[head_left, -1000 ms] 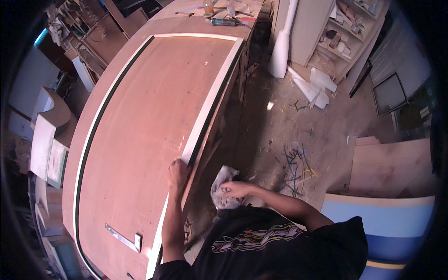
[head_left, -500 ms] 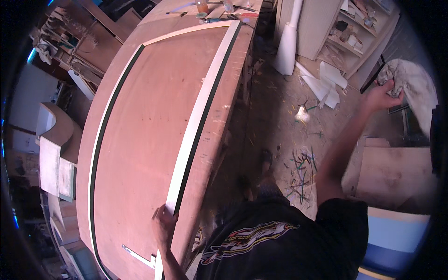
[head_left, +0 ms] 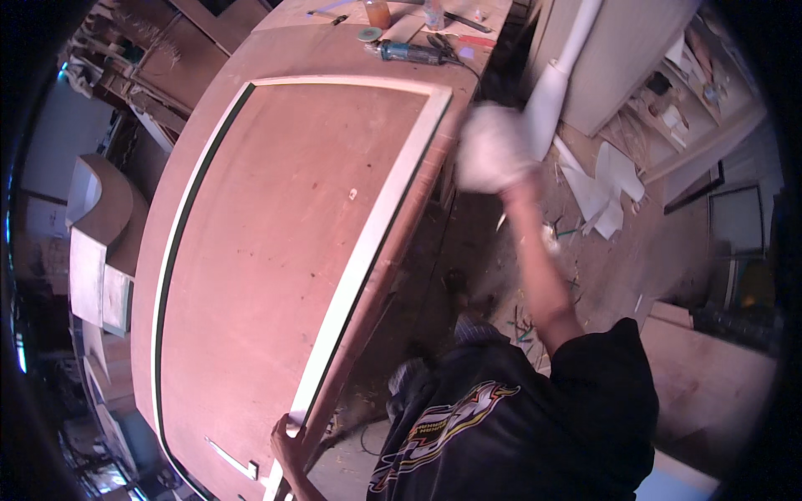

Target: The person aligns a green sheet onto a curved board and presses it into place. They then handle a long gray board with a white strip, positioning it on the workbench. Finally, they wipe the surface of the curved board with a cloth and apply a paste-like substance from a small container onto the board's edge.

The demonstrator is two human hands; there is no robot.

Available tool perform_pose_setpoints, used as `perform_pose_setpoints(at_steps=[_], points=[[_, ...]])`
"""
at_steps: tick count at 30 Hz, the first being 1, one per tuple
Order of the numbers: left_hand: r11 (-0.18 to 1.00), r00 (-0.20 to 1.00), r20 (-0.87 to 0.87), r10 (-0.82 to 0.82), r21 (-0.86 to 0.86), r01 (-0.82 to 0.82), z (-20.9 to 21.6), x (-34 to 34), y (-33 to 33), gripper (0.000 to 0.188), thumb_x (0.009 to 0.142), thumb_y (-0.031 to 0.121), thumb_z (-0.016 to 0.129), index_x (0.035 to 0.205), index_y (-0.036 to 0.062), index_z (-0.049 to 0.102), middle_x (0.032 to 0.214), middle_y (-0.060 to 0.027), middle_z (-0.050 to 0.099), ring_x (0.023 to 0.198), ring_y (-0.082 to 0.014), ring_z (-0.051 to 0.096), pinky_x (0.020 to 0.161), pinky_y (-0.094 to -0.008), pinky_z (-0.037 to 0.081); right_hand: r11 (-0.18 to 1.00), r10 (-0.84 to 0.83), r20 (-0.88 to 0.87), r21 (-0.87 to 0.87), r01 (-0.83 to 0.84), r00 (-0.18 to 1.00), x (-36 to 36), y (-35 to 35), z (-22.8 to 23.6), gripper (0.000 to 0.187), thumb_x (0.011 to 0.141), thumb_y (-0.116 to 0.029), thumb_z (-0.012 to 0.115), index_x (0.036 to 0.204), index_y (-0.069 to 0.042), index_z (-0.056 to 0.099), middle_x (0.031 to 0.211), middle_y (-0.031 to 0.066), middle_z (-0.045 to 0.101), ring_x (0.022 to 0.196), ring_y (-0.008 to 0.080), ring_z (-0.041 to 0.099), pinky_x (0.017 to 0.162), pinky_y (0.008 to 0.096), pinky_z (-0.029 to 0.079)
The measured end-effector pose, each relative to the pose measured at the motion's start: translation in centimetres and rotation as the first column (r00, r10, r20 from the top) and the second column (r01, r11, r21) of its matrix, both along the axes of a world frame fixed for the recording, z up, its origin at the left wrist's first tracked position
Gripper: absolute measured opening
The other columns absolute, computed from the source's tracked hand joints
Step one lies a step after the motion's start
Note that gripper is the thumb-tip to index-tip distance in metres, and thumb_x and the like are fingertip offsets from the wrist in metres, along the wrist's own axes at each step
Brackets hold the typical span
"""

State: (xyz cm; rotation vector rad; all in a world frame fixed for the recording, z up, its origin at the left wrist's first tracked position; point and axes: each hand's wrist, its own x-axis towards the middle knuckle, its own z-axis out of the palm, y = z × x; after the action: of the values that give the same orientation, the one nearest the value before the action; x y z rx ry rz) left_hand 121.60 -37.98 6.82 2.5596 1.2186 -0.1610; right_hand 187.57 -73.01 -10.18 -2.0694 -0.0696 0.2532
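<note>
A large pale frame [head_left: 368, 271] with dark edges lies on a reddish-brown wooden worktable [head_left: 267, 225]. My left hand [head_left: 288, 447] is closed around the frame's right-hand rail at the near end. Out past the table's right edge, my right hand [head_left: 520, 192] is raised, gripping a bunched whitish cloth [head_left: 493, 149]; both are smeared by motion, and the cloth hides most of the fingers. A thin metal tool that looks like a square [head_left: 234, 459] rests inside the frame near my left hand.
At the table's far end lie an angle grinder [head_left: 411, 53], a green disc [head_left: 369, 34] and a jar of amber liquid [head_left: 378, 12]. White sheets [head_left: 606, 188] and scraps litter the floor at right, below a shelf unit [head_left: 677, 92]. Curved wooden pieces [head_left: 104, 213] stand at left.
My right hand has swung the cloth left and inward from the far right, toward the table. My left hand stays on the rail. The view has shifted, showing more of the table's far end.
</note>
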Motion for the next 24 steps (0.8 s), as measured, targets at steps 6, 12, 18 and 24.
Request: perform_pose_setpoints(at_steps=[6,12,18,24], points=[[0.991,0.991,-0.039,0.13,-0.017,-0.131,-6.6,1.3,-1.5,0.047,0.07,0.013,0.081,0.113,0.0043,0.064,0.1,-0.0136,0.069,0.098,-0.033,0.064,0.083,-0.0427,0.05,0.413,-0.899,0.423,0.742,0.528,0.108,15.9,-24.2,21.6,0.049,0.093,-0.023,0.064,0.131,-0.006,0.038,0.123,0.015,0.049,0.102,0.0304,0.058,0.074,0.0373,0.057],[0.983,0.986,-0.026,0.162,0.087,-0.159,-7.1,3.4,-2.8,0.075,0.071,0.013,0.08,0.138,0.0072,0.048,0.13,-0.0181,0.056,0.124,-0.0371,0.05,0.103,-0.0488,0.04,0.75,-0.401,0.781,-0.021,0.661,0.478,13.1,-11.3,15.0,0.059,0.093,-0.029,0.064,0.138,-0.002,0.038,0.137,0.021,0.044,0.111,0.0369,0.058,0.089,0.0434,0.051],[0.981,0.946,0.262,0.193,-0.053,-0.185,-6.5,12.7,-6.1,0.085,0.078,0.009,0.076,0.15,0.0094,0.032,0.145,-0.0216,0.042,0.136,-0.0403,0.037,0.112,-0.0487,0.033,0.268,0.915,-0.306,-0.029,-0.963,0.264,-4.2,1.4,2.0,0.037,0.075,-0.022,0.072,0.108,-0.008,0.07,0.105,0.017,0.071,0.101,0.0298,0.068,0.088,0.0392,0.052],[0.962,0.897,0.361,0.255,-0.19,-0.197,-5.1,20.5,-12.7,0.076,0.086,0.012,0.071,0.151,0.0108,0.032,0.15,-0.0217,0.036,0.14,-0.0385,0.033,0.116,-0.0462,0.028,0.328,0.941,-0.127,0.115,-0.938,0.314,-0.2,3.3,10.8,0.03,0.077,-0.015,0.075,0.104,-0.002,0.068,0.098,0.0082,0.07,0.093,0.0148,0.063,0.086,0.0319,0.05]])
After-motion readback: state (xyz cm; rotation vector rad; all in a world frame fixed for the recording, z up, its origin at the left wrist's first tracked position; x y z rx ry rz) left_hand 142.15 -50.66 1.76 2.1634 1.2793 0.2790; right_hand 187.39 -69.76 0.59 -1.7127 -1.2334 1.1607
